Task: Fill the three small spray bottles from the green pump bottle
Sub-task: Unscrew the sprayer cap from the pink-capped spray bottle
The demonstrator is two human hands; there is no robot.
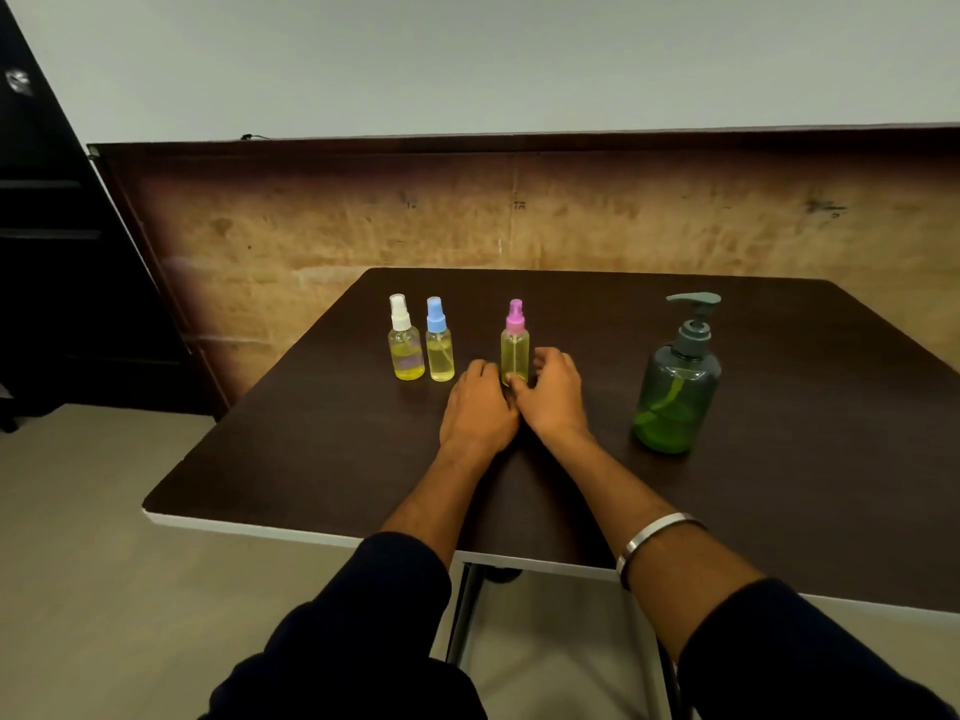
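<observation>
two dark sleeves [363,641] reach in from the near edge, a metal bangle [655,537] on the right forearm. on the dark table [311,459], the left hand [480,407] rests knuckles up with its fingers curled under and hidden, so its grip cannot be told; the right hand [553,392] curls loosely around the base of the pink-capped spray bottle [515,343], full of yellow liquid nearly to the neck. to the right stands the green pump bottle [675,387], liquid low in it. farther left, side by side, the blue-capped spray bottle [439,340] and white-capped spray bottle [405,339] hold yellow liquid.
</observation>
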